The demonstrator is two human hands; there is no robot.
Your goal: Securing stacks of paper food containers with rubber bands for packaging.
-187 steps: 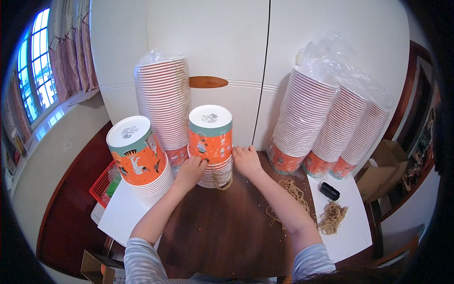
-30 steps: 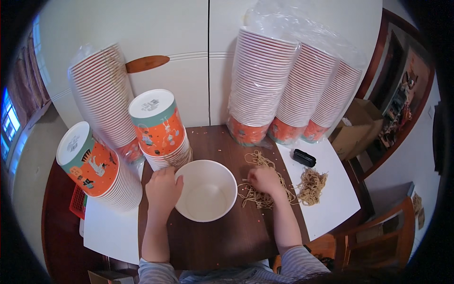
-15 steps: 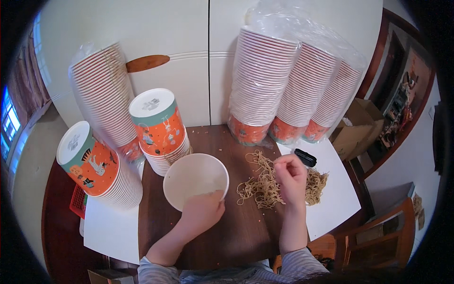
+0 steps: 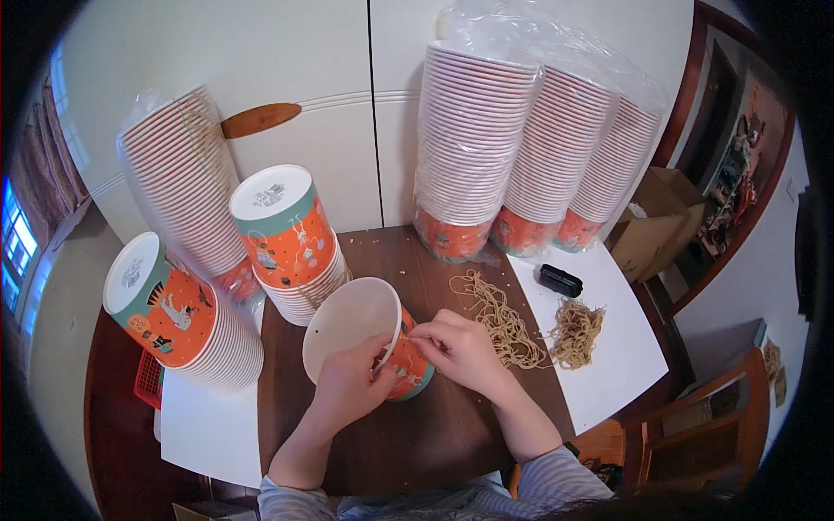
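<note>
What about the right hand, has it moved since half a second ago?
Yes: judged against the black object, the right hand has moved left, to the tub.

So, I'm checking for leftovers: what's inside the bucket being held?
The tilted bucket shows white inner wall and one small dark spot; the left hand hides the lower inside.

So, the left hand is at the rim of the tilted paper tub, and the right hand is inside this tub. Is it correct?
Not quite: the right hand is outside the paper tub, by its orange wall, as the head view shows now. The left hand is indeed at the rim of the tilted tub.
</note>
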